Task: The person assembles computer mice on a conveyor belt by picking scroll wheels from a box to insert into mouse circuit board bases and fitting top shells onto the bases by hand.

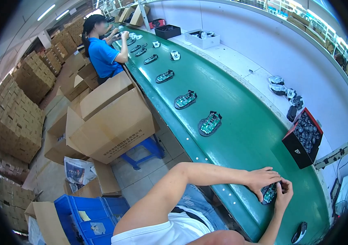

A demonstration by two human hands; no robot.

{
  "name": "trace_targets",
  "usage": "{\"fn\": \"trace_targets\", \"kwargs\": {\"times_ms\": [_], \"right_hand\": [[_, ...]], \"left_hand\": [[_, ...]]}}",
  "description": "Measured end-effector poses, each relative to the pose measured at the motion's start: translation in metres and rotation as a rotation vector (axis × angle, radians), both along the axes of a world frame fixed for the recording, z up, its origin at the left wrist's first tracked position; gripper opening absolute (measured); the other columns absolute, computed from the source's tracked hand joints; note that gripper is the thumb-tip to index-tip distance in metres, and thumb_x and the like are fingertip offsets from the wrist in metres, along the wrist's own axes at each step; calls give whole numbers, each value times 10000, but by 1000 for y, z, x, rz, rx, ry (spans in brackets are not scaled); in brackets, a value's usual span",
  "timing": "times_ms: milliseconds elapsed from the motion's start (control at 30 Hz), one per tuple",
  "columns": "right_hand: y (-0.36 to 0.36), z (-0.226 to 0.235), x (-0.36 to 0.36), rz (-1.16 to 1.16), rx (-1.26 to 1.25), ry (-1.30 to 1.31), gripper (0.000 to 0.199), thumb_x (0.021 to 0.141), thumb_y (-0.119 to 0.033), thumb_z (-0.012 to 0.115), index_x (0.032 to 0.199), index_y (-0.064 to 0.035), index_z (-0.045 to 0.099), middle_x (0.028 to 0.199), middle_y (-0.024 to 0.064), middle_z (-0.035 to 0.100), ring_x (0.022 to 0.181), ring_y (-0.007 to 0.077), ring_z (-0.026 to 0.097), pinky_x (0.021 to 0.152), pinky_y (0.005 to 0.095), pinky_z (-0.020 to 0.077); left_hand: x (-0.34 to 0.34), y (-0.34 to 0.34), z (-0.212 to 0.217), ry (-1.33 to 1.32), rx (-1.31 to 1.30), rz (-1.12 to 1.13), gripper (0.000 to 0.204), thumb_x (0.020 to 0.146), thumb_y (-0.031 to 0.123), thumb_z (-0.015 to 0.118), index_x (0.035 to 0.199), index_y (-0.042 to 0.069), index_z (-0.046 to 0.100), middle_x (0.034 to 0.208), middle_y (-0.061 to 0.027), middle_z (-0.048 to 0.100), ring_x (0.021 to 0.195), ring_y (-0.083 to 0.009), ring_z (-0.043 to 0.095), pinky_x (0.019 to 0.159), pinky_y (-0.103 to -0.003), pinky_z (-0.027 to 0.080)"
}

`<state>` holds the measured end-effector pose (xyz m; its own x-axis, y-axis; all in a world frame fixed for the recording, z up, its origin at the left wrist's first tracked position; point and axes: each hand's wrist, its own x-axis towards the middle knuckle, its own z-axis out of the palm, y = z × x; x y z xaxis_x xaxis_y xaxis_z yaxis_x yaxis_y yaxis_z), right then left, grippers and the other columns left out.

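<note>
On the green conveyor belt [239,151], both my hands are at an open computer mouse base [269,193] with a green circuit board showing. My left hand [262,179] curves over its far and left sides, thumb pointing down along the edge. From the right, my right hand [284,195] grips it with bent fingers and thumb. Much of the base is hidden under the fingers. Further along the belt lie several similar mouse bases, the closest being one black base with a green board [210,123]. Nearer me, at the lower right, rests a dark part with a pale edge [300,232].
A black and red box of small dark round parts [302,139] stands tilted at the belt's right edge. Mouse shells [278,89] lie on the ledge. Cardboard cartons [110,122] and blue crates [86,216] stand left. A co-worker in blue [102,53] works further up.
</note>
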<state>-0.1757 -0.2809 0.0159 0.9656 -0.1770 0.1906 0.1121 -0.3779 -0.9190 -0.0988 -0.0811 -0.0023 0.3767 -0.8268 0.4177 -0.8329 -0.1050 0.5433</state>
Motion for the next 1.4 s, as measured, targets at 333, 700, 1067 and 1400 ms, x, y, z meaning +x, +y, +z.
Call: {"fn": "trace_targets", "kwargs": {"times_ms": [333, 700, 1067, 1400], "right_hand": [[1, 17, -8, 95, 60, 57, 259, 836, -62, 730, 1071, -11, 635, 1059, 48, 687, 908, 110, 603, 774, 250, 458], [10, 8, -14, -4, -61, 32, 238, 831, -33, 731, 1047, 15, 644, 1121, 106, 685, 970, 157, 629, 866, 280, 494], [19, 21, -1, -13, -227, 29, 371, 789, -127, 810, 1129, -48, 683, 1094, 71, 718, 943, 183, 663, 828, 299, 508], [13, 26, -14, -44, -267, -22, 268, 771, -79, 815, 1012, 2, 729, 1108, 121, 719, 970, 213, 694, 824, 302, 540]], "left_hand": [[10, 16, 11, 51, 15, -89, 1237, 468, 449, 942, 1461, -11, 366, 1449, -201, 479, 1410, -363, 393, 1156, -563, 268], [9, 14, 6, -43, 118, -33, 1256, 486, 637, 880, 1435, -40, 412, 1490, -219, 434, 1462, -405, 288, 1183, -605, 187], [16, 36, 29, -111, 235, 94, 1209, 547, 674, 832, 1445, -12, 401, 1512, -198, 402, 1459, -402, 289, 1182, -595, 199], [11, 25, 25, -103, 272, 33, 1191, 581, 716, 805, 1469, 32, 402, 1561, -164, 339, 1482, -389, 237, 1202, -598, 157]]}}
